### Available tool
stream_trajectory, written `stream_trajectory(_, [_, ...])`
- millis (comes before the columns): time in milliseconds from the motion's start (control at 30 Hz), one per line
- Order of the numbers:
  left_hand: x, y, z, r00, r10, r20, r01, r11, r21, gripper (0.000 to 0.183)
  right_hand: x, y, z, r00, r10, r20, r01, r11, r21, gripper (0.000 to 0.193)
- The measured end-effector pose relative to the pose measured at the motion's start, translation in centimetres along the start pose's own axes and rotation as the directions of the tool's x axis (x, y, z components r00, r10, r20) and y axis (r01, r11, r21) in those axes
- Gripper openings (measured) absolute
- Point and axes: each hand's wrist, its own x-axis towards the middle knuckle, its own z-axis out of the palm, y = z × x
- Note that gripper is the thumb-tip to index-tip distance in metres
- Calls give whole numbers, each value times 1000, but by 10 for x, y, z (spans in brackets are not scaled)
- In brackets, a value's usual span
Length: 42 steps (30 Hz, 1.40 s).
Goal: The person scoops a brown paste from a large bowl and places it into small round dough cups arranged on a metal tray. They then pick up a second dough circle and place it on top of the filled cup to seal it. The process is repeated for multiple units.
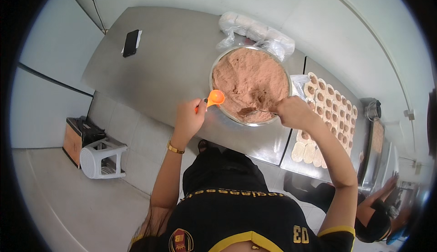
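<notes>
A large round metal bowl (268, 123) stands on the steel table, heaped with pinkish-brown minced filling (250, 72). My left hand (189, 117) is closed round the handle of an orange measuring scoop (217, 97), whose cup is over the bowl's near left rim. In my right hand (292, 112), at the bowl's near right rim, is a metal spoon (258, 111). Its head is down in the filling, with a dark lump on it. The filling is dug out in a hollow beside the spoon.
Rows of flat dough rounds (334, 108), most bearing a dab of filling, cover the right table. A bag of wrapped packs (255, 28) lies behind the bowl. A phone (131, 42) rests far left. A stool (102, 158) stands on the floor; another person (373, 220) is at right.
</notes>
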Motion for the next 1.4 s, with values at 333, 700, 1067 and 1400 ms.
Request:
stream_trajectory(333, [0,15,43,956,-32,291,131,935,-328,23,-29,-7,46,803,445,-397,39,624,780,25])
stream_trajectory(700, [20,25,51,927,-126,353,279,860,-426,26,-31,-47,84,574,444,-688,-334,894,299,50])
stream_trajectory(1067, [23,18,52,948,-84,306,207,894,-397,27,-16,-74,83,532,521,-667,-394,850,350,56])
stream_trajectory(1400, [20,33,50,968,-22,249,85,966,-246,25,-10,-79,81,554,521,-649,-381,852,358,59])
